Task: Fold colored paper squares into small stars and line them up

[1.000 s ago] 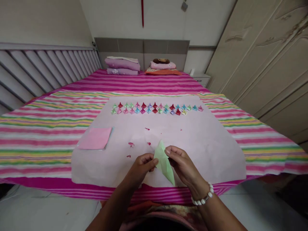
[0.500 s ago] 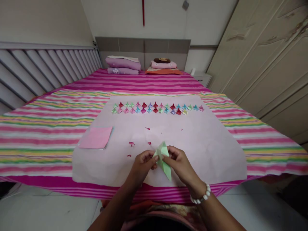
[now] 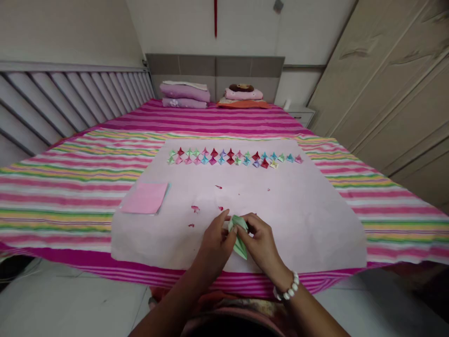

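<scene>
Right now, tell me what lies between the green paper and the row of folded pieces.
Head view: between green paper and row, only pale sheet with a few red scraps.

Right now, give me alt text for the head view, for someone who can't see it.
The left hand and right hand pinch a green folded paper over a pale sheet on a striped bed. A pink paper stack lies to the left; a row of small folded pieces lines the sheet's far side.

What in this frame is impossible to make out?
Head view:
- green paper: folds mostly covered by left hand and right hand.
- row of folded pieces: too small to tell their shape.
- red scraps: too small to identify.
- pink sheets: count hidden, seen from above.
</scene>
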`<state>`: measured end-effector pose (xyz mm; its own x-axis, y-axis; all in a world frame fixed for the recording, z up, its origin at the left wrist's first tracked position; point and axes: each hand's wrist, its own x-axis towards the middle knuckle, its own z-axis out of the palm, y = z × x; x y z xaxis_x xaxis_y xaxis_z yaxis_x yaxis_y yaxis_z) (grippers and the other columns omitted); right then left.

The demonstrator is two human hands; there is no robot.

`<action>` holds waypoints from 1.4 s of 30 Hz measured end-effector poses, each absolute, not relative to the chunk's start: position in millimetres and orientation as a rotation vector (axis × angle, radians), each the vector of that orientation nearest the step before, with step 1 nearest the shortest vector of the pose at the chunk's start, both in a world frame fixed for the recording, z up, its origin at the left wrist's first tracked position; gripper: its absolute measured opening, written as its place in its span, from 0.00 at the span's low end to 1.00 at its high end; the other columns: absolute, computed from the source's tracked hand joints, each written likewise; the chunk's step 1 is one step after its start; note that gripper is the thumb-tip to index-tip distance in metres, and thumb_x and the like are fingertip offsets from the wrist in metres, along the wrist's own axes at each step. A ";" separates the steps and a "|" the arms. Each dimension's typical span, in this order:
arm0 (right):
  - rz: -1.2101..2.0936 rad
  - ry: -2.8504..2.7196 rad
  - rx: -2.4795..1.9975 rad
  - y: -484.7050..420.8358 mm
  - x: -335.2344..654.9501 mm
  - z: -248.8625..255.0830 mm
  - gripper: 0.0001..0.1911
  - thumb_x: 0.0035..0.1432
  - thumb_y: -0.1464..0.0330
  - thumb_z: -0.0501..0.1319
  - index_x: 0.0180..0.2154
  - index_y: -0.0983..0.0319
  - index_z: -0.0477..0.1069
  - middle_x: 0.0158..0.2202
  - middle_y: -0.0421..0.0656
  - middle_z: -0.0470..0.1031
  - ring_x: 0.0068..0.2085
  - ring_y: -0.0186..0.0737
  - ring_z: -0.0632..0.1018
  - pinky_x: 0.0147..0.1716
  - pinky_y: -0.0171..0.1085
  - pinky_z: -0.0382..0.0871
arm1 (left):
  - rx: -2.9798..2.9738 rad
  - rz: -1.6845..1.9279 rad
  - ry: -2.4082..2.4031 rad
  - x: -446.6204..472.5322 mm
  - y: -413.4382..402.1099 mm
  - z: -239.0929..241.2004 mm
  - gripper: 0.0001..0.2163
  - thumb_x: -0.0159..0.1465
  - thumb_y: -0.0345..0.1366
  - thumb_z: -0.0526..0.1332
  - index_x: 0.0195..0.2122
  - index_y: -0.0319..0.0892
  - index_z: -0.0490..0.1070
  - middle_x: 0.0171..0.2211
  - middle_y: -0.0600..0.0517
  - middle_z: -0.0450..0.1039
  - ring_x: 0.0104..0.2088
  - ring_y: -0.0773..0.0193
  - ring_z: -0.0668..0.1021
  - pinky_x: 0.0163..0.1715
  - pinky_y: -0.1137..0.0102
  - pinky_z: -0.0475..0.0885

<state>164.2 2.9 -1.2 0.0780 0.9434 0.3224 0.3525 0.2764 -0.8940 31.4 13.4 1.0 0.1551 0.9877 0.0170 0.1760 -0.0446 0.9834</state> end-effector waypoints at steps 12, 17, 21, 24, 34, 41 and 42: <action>0.595 -1.494 -1.232 2.9 166.7 -5.7 0.09 0.56 0.76 0.57 0.34 0.60 0.74 0.34 0.43 0.73 0.35 0.40 0.74 0.34 0.37 0.68 | 1.471 1.062 1.346 37.7 22.0 -2.8 0.21 0.53 0.29 0.61 0.49 0.39 0.66 0.50 0.40 0.73 0.36 0.58 0.81 0.38 0.64 0.74; 0.346 -1.528 -1.224 -0.3 163.2 -3.4 0.10 0.57 0.77 0.55 0.36 0.61 0.73 0.34 0.44 0.72 0.36 0.41 0.74 0.35 0.39 0.70 | 1.258 1.122 1.248 42.0 21.3 -0.3 0.09 0.52 0.35 0.64 0.33 0.42 0.68 0.49 0.43 0.74 0.25 0.67 0.77 0.24 0.72 0.69; 0.135 -1.563 -1.172 -2.2 160.9 -7.7 0.14 0.58 0.79 0.54 0.41 0.60 0.72 0.38 0.47 0.71 0.40 0.42 0.74 0.37 0.40 0.71 | 1.246 1.113 1.143 41.3 22.3 -0.2 0.04 0.52 0.34 0.63 0.26 0.41 0.68 0.32 0.50 0.76 0.28 0.65 0.76 0.27 0.73 0.67; 0.052 -1.563 -1.153 -4.6 160.1 -11.0 0.15 0.58 0.80 0.54 0.42 0.60 0.71 0.38 0.46 0.70 0.40 0.42 0.75 0.38 0.40 0.72 | 1.305 1.073 1.158 40.3 21.0 1.1 0.04 0.51 0.32 0.61 0.23 0.41 0.66 0.21 0.57 0.68 0.23 0.68 0.70 0.23 0.74 0.63; -0.021 -1.437 -1.113 -12.6 156.2 -6.9 0.14 0.55 0.81 0.55 0.39 0.60 0.70 0.34 0.44 0.70 0.38 0.43 0.74 0.36 0.43 0.71 | 1.461 1.240 1.308 48.8 9.4 18.3 0.07 0.50 0.25 0.59 0.28 0.43 0.63 0.32 0.52 0.76 0.33 0.63 0.77 0.34 0.70 0.70; -0.005 -1.470 -1.096 -13.3 153.3 -12.3 0.14 0.55 0.81 0.55 0.40 0.60 0.69 0.34 0.44 0.70 0.37 0.42 0.74 0.35 0.42 0.71 | 1.519 1.219 1.371 50.1 11.0 9.2 0.24 0.50 0.25 0.60 0.49 0.41 0.63 0.42 0.48 0.74 0.35 0.61 0.78 0.38 0.66 0.72; -0.006 -1.472 -1.098 -13.6 152.9 -12.7 0.14 0.55 0.81 0.55 0.40 0.60 0.69 0.34 0.44 0.70 0.37 0.42 0.73 0.35 0.42 0.71 | 1.535 1.220 1.388 50.3 10.9 8.2 0.24 0.50 0.25 0.60 0.50 0.41 0.64 0.42 0.48 0.74 0.36 0.60 0.78 0.39 0.65 0.71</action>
